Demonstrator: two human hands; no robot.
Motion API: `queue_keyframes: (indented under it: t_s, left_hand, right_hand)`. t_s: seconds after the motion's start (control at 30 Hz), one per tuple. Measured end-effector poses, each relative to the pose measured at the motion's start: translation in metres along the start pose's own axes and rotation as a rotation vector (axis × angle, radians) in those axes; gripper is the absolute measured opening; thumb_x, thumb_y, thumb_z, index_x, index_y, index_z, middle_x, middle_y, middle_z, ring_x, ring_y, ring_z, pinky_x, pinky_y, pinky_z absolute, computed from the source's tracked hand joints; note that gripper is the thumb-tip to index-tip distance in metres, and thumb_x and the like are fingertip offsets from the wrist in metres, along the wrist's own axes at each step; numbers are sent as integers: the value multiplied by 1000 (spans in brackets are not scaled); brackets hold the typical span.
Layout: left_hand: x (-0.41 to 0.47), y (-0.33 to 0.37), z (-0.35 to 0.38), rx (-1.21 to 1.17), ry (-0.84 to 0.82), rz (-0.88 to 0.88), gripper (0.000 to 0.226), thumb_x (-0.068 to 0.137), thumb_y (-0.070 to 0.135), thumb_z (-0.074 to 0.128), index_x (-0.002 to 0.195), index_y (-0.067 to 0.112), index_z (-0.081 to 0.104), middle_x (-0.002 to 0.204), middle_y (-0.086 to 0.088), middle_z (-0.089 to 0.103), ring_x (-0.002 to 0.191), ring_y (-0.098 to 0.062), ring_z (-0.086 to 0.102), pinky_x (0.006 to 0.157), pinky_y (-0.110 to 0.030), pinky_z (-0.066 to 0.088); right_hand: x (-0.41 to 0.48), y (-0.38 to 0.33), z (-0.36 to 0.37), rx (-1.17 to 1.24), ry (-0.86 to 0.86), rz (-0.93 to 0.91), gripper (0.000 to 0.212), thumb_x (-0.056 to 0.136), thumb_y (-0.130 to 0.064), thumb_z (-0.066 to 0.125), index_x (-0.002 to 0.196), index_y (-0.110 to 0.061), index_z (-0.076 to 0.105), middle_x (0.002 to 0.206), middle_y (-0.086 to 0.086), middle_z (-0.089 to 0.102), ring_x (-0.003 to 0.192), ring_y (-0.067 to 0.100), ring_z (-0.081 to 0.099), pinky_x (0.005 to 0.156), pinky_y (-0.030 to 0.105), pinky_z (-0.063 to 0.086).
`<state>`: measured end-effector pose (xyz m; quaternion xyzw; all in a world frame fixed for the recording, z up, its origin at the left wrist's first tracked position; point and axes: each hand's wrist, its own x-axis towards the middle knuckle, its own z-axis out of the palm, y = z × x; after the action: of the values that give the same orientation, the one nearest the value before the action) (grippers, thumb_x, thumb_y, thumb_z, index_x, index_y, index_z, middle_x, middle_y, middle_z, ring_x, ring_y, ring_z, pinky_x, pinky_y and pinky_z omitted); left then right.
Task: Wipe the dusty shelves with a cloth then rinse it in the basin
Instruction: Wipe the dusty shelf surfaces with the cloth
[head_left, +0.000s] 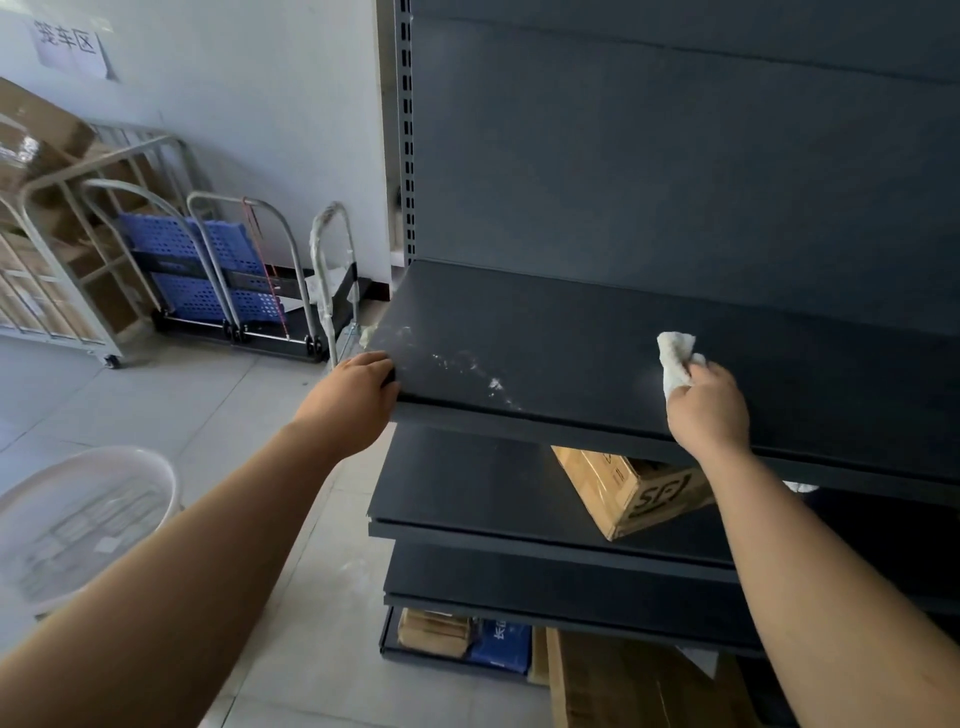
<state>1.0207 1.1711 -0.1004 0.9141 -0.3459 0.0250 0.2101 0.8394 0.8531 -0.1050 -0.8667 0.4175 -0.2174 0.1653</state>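
Note:
A dark metal shelf juts out in front of me, with streaks of white dust near its front left corner. My right hand grips a bunched white cloth and holds it on the shelf top, right of the middle. My left hand holds the shelf's front left corner, fingers curled over the edge. A translucent white basin stands on the floor at the lower left, partly behind my left forearm.
Lower shelves sit below, one bearing a cardboard box. More boxes lie at the bottom. Folded platform trolleys and a metal cage cart stand by the white wall at the left. The floor is pale tile.

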Motion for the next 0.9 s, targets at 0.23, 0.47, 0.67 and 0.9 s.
queue_keyframes:
  t_s: [0.23,0.47,0.67,0.9]
  left_hand:
    - [-6,-19,-12,7,-54,72,28,95,20,46,114,5,61,130,-9,56,118,-30,52,98,-40,44]
    - [-14,-50,-23,9,-24,220,28,96,17,46,120,12,61,135,-2,55,122,-21,52,99,-34,46]
    - [-14,-58,-30,149,-22,393,9,68,21,79,75,23,75,85,15,71,90,0,65,83,-13,40]
    - [-6,-63,-14,-93,26,283,24,95,23,50,100,6,67,113,-5,65,106,-23,59,88,-37,49]
  right_hand:
    - [-30,-44,22,-60,21,-98,36,88,-7,44,122,-5,56,131,13,50,112,31,52,89,41,47]
    - [-54,-141,71,31,-97,-243,42,85,-17,39,122,-9,56,124,13,54,110,34,52,87,36,45]
    - [-69,-226,95,378,-279,-328,25,93,-37,50,76,-22,59,85,-6,56,71,15,46,54,15,37]
    - [-30,-181,96,213,-174,-171,24,93,-31,44,80,-17,57,87,6,54,84,30,53,66,29,37]
